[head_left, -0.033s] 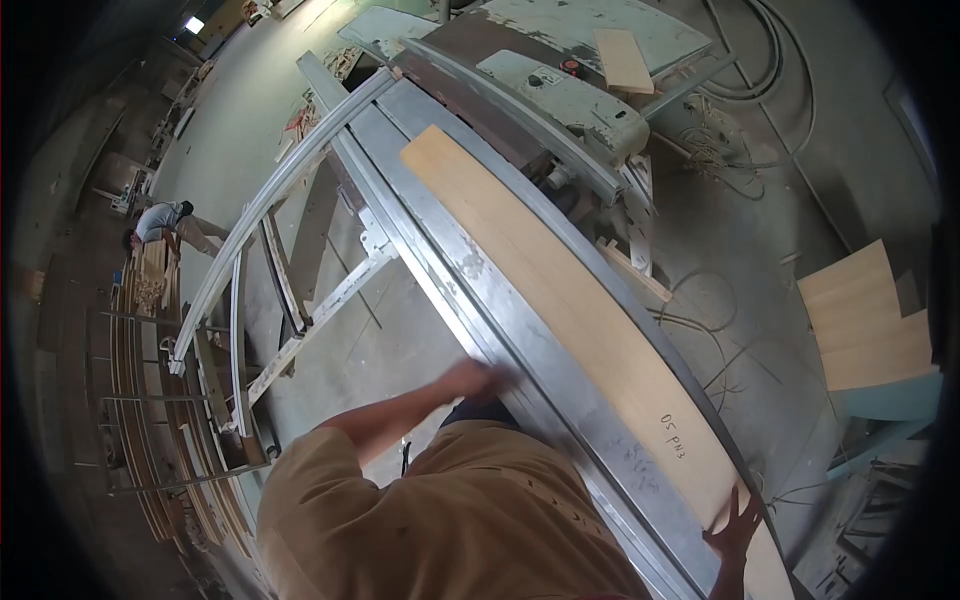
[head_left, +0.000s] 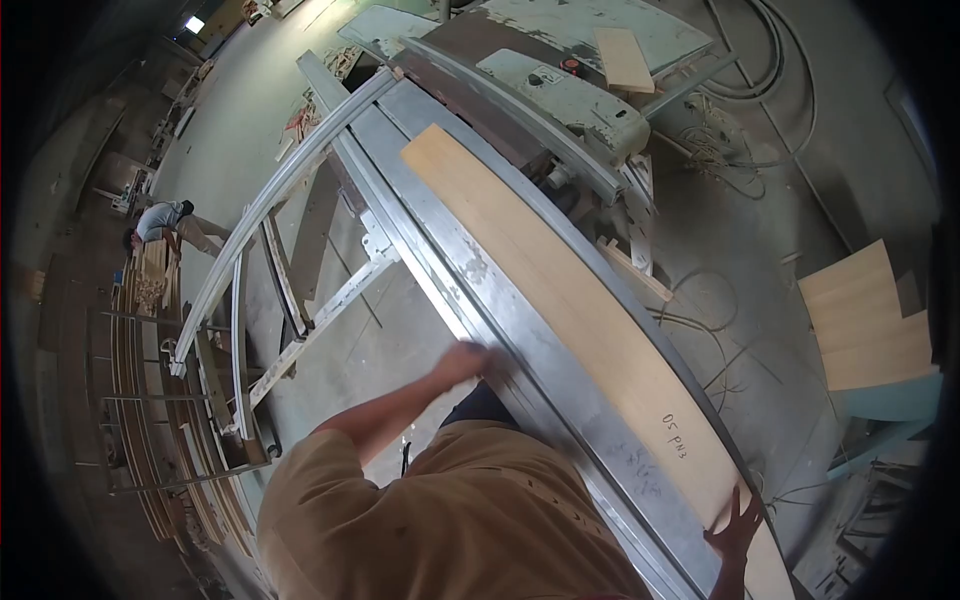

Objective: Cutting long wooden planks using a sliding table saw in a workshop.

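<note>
A long pale wooden board [head_left: 560,290] lies lengthwise on the grey metal sliding table [head_left: 450,240] of a big saw, running from far centre toward the lower right. My right hand [head_left: 738,522] lies flat on the board's near end with its fingers spread. My left hand [head_left: 464,360] is at the table's left rail, level with the middle of the board. It is blurred, so its grip is unclear. My tan-shirted torso fills the lower middle.
The green saw body [head_left: 560,90] with a small wood offcut [head_left: 625,58] stands behind the table. Plywood sheets [head_left: 868,318] lean at the right and cables [head_left: 720,130] lie on the floor. Stacked wood strips [head_left: 150,400] and another person bent over [head_left: 160,222] are at the left.
</note>
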